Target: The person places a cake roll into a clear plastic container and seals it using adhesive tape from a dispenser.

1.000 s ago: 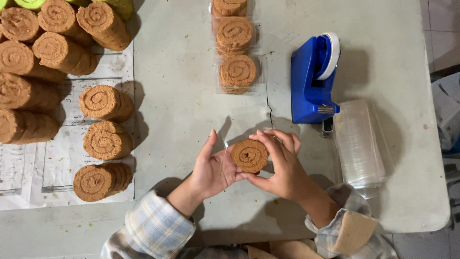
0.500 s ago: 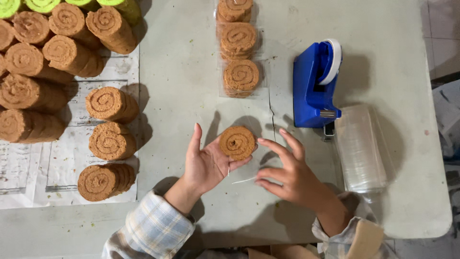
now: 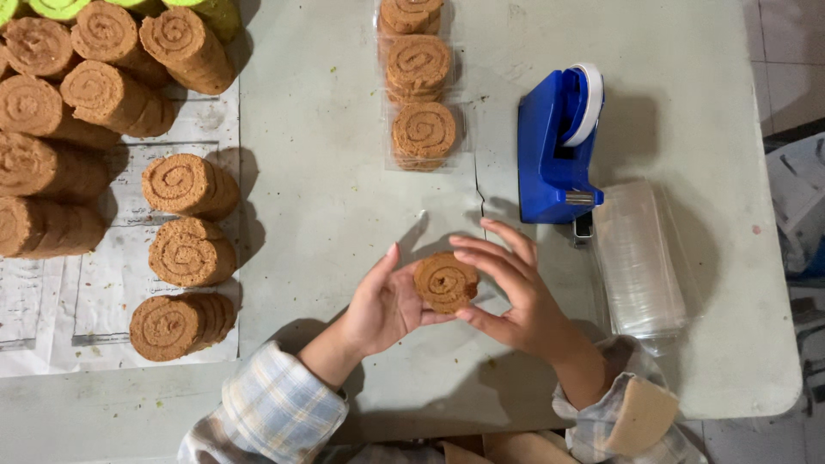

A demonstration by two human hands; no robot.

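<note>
Both hands back on the slice: left hand (image 3: 387,302) cups the brown swirl-cake slice (image 3: 445,281) from below, right hand (image 3: 514,296) closes over its top and right side.

Half a second ago I had the right hand drawn off to the side, fingers spread, with the slice resting on the left palm alone; now its fingers are curled round the rim again, so I read it as a two-handed grip, held just above the table (image 3: 344,198) near the middle of the front edge. Whether there's clear film on the slice I can't tell. Just past the right hand sits the blue tape dispenser (image 3: 554,146), with a stack of clear plastic trays (image 3: 640,262) toward the right edge. Packed slices (image 3: 418,82) line up toward the back edge. Uncut brown rolls (image 3: 185,253) lie on paper along the left edge.
</note>
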